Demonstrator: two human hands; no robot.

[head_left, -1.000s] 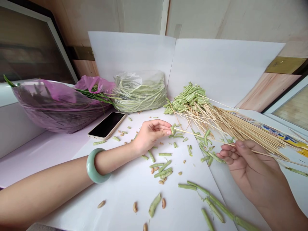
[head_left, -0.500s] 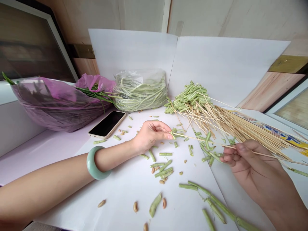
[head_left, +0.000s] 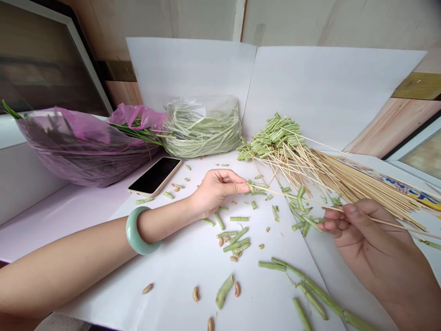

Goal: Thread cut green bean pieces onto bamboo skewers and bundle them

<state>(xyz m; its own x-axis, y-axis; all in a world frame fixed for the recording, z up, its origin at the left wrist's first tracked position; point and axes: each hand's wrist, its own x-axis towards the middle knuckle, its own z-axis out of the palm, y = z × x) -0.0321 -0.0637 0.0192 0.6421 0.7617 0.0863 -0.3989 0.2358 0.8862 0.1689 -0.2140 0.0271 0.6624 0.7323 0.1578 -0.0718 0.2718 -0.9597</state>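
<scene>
Pinching a bean piece (head_left: 251, 187) in the grip of the left hand (head_left: 217, 192), at one end of a skewer (head_left: 312, 201). Pinching that skewer farther along in the right hand (head_left: 374, 246).

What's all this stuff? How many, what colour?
tabletop: one, whitish, underneath
crumpled plastic bag: one, purple, left
clear plastic bag: one, green beans inside, back
flat phone: one, black screen, left
thin wooden skewers: many, tan, right
skewered bean pieces: many, green, back
loose bean pieces: many, green, tabletop
small curved seeds: several, brown, tabletop
printed strip: one, blue, yellow, right
upright sheets: two, white, back
framed panels: two, dark-edged, sides
wall: one, greyish, behind
round bangle: one, pale green, left forearm
held skewer: one, tan, centre right
left hand: one, at bean end, middle
right hand: one, on shaft, right
</scene>
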